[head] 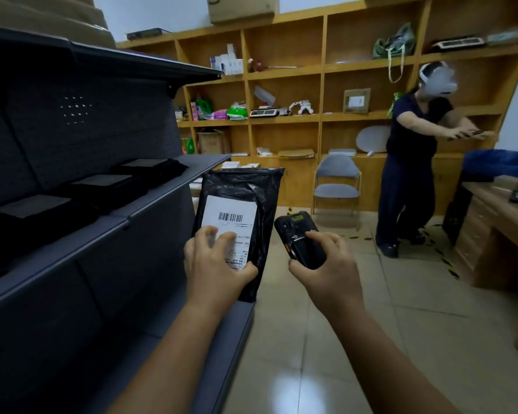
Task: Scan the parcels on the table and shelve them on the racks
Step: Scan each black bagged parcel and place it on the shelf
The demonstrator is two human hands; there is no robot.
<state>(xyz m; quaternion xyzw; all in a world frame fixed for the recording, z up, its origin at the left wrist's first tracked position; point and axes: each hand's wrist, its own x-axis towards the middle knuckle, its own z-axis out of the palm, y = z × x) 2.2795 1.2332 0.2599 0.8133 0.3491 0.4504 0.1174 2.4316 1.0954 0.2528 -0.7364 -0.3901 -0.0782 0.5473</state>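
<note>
Beside a dark rack (162, 186) already carrying three black parcels (108, 186) on its middle shelf, a worker's left hand (213, 261) clasps a black plastic parcel (243, 198) upright by its lower edge, label (231, 219) and barcode turned toward the face, apparently for reading. The right hand (326, 264) is wrapped around a handheld scanner (299, 240), its grip closed with the thumb on top, seemingly ready to scan before shelving. Farther right, another person (413, 162) reaches toward a wooden desk (497, 210).
</note>
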